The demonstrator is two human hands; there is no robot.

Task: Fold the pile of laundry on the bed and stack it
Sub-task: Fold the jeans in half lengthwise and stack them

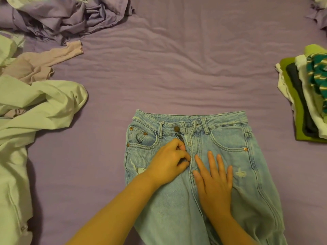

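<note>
On the purple bed sheet [177,68], near centre, a pair of light blue jeans [230,152] is laid flat, front side up; waistband is pointed to the far side, legs are run toward the near edge and cut off by the frame, so the long axis is set near-to-far; the fly is seen partly open, with the metal button [176,128] undone at the waistband. The left hand [168,163] is placed on the fly area, fingers curled and pinched at the zipper [182,138]; what exactly is pinched is too small to tell beyond the zipper. The right hand [214,181] is laid flat on the denim just right of the fly, fingers straight and spread, pressing down, nothing gripped. At far left a crumpled heap of purple fabric [70,16] is seen; below it a beige garment [44,61]; at left a pale green garment [40,106] is spread unfolded. At right edge a stack of folded clothes [307,96] is set, green, dark and white layers, a teal striped piece on top, well apart from the jeans.
</note>
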